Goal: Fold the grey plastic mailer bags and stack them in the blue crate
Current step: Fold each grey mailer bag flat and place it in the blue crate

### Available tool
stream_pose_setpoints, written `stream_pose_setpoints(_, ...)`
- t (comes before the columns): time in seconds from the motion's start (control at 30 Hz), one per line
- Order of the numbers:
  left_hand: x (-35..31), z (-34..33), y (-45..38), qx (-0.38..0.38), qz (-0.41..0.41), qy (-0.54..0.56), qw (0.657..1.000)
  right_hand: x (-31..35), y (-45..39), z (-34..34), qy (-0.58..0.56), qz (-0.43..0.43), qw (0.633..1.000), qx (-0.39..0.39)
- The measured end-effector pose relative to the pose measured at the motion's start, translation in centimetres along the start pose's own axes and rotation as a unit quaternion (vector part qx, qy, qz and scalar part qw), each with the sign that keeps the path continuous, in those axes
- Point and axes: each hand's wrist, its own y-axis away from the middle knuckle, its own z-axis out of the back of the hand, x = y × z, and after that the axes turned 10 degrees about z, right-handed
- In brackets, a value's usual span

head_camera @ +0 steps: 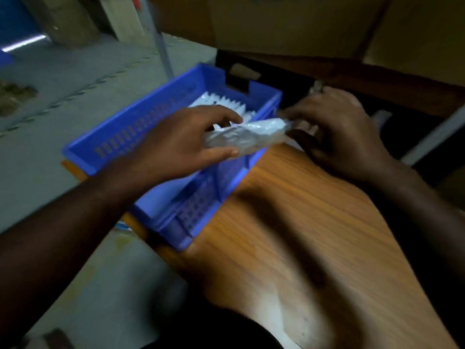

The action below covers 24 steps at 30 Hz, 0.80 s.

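Two hands: both meet over one folded bag at the near right edge of the crate; the whole view is motion-blurred.
Table: brown wood-grain table top [302,235] fills the lower right, with the crate standing on its left edge.
Crate: blue slotted plastic crate [120,137] sits tilted across the view, its near corner overhanging the table edge above the grey floor [63,79].
Boxes: tan cardboard boxes [289,23] stand beyond the table.
Left hand: left hand [181,139] reaches over the crate, thumb on the near side and fingers on the far side of the bag, grasping its left end.
Right hand: right hand [339,127] is at the bag's right end with fingers curled down; whether it grips the bag I cannot tell through the blur.
Held bag: folded grey plastic mailer bag [249,136] lies lengthwise between the hands, just above the crate's right rim.
Stacked bags: row of pale folded bags [226,102] stands on edge inside the crate's far end.
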Motion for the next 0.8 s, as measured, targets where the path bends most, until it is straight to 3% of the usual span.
stream_pose_setpoints(0.17, 9.6, 6.4, 1.3, -0.042, 0.098, -0.081, 0.991, 0.3, -13.9, -7.3, -0.016, 0.106, 0.993, 0.047)
stream_pose_setpoints(0.3, 16.9, 8.1, 1.4, 0.006, 0.203, -0.184, 0.962, 1.7, -21.2, -16.0, -0.067, 0.096, 0.986, 0.118)
stream_pose_setpoints(0.4, 20.0, 8.5, 1.2, 0.074, 0.278, -0.259, 0.922, 3.0, -23.9, -21.8, -0.099, 0.106, 0.974, 0.173)
stream_pose_setpoints(0.5, 21.6, 7.9, 1.4, 0.104, 0.294, -0.3, 0.901, 3.8, -25.4, -26.0, -0.106, 0.123, 0.96, 0.229)
stream_pose_setpoints(0.63, 22.3, 6.4, 1.0, 0.115, 0.291, -0.333, 0.889, 3.4, -26.1, -29.3, -0.114, 0.129, 0.95, 0.26)
stream_pose_setpoints(0.8, 23.5, 4.9, -0.1, 0.12, 0.335, -0.271, 0.894, 2.6, -25.6, -31.0, -0.082, 0.156, 0.941, 0.29)
